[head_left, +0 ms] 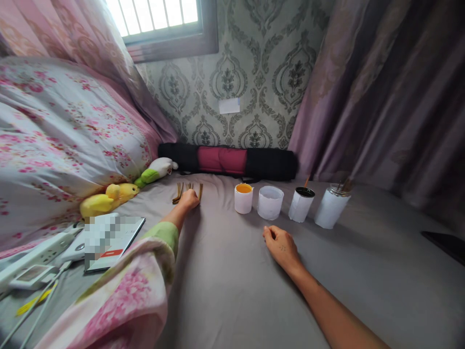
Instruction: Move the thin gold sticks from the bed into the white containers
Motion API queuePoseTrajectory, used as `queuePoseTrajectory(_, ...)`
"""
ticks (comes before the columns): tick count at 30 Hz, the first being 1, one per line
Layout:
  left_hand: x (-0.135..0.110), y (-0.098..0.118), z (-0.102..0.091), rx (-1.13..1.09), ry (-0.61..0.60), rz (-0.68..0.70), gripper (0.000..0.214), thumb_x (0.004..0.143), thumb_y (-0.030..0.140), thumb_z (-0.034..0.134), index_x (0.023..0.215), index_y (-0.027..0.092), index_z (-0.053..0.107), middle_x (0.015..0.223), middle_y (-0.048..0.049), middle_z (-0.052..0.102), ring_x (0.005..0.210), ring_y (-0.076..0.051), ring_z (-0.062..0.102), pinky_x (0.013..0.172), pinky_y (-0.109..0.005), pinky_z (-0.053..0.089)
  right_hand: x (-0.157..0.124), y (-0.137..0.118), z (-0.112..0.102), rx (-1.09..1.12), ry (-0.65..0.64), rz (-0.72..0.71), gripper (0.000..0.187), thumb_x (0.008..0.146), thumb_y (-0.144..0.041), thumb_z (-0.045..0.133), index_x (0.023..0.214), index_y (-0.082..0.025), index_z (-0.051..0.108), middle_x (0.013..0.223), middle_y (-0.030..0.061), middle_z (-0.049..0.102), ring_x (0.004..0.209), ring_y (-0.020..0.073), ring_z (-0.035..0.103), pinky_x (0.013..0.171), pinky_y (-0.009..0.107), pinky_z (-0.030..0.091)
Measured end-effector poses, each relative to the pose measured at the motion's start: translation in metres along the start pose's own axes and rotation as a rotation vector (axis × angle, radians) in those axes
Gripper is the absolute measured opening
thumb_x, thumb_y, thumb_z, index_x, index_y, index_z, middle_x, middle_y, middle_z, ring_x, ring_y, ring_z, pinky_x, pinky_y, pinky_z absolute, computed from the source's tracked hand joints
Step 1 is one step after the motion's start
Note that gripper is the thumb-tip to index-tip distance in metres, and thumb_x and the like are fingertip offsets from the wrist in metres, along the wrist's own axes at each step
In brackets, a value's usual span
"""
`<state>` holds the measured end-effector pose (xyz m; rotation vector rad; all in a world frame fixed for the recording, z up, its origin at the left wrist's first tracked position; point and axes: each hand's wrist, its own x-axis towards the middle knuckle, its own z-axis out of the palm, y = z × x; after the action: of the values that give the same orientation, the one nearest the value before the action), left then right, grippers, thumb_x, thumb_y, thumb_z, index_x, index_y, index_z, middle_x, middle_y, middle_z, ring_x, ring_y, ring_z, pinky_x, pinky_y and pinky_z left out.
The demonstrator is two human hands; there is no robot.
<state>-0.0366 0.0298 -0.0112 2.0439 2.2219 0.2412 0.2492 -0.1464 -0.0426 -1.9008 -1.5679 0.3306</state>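
My left hand reaches forward over the grey sheet, with its fingers closed among thin brown sticks. More sticks show just beyond its knuckles, and another brown stick lies by its fingertips. The hand hides how many sticks are in its grip. Resting on the sheet, my right hand is loosely curled, thumb against the fingers, with nothing visible in it. Ahead of it stand a white-wrapped cup with an orange inside, a wider whitish cup, a dark-mouthed cup and a wrapped jar holding sticks.
Along the wall lies a black and maroon roll. To the left are plush toys, a partly blurred flat item, a power strip with cables, and floral bedding. A dark flat object sits at the right edge.
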Motion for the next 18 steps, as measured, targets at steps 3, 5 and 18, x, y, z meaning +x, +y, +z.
queuePoseTrajectory(3, -0.0004, -0.0001, 0.0000, -0.009, 0.003, -0.001, 0.021, 0.062, 0.021, 0.053, 0.078, 0.015, 0.065, 0.084, -0.0090, 0.065, 0.083, -0.018, 0.059, 0.067, -0.020, 0.042, 0.0000, -0.0005, -0.0004, 0.001, -0.004, 0.007, 0.035, 0.080, -0.038, 0.035, 0.065, -0.020, 0.060, 0.061, 0.0030, 0.060, 0.057, 0.0117, 0.050, 0.050, 0.020, 0.026)
queuePoseTrajectory(5, 0.0000, -0.0001, 0.0002, -0.014, 0.004, -0.005, 0.021, 0.062, 0.020, 0.053, 0.078, 0.015, 0.065, 0.084, -0.0093, 0.065, 0.083, -0.018, 0.059, 0.067, -0.020, 0.042, 0.0001, -0.0008, -0.0007, 0.002, -0.009, 0.010, 0.035, 0.080, -0.038, 0.035, 0.065, -0.020, 0.060, 0.062, 0.0032, 0.060, 0.057, 0.0119, 0.050, 0.050, 0.021, 0.026)
queuePoseTrajectory(18, -0.0008, 0.0011, 0.0013, -0.028, 0.024, -0.032, 0.020, 0.062, 0.020, 0.053, 0.078, 0.016, 0.063, 0.085, -0.0098, 0.065, 0.084, -0.018, 0.059, 0.068, -0.021, 0.043, 0.0002, -0.0008, 0.0000, -0.006, -0.005, 0.012, 0.035, 0.080, -0.038, 0.036, 0.065, -0.020, 0.061, 0.062, 0.0030, 0.060, 0.058, 0.0117, 0.050, 0.050, 0.020, 0.026)
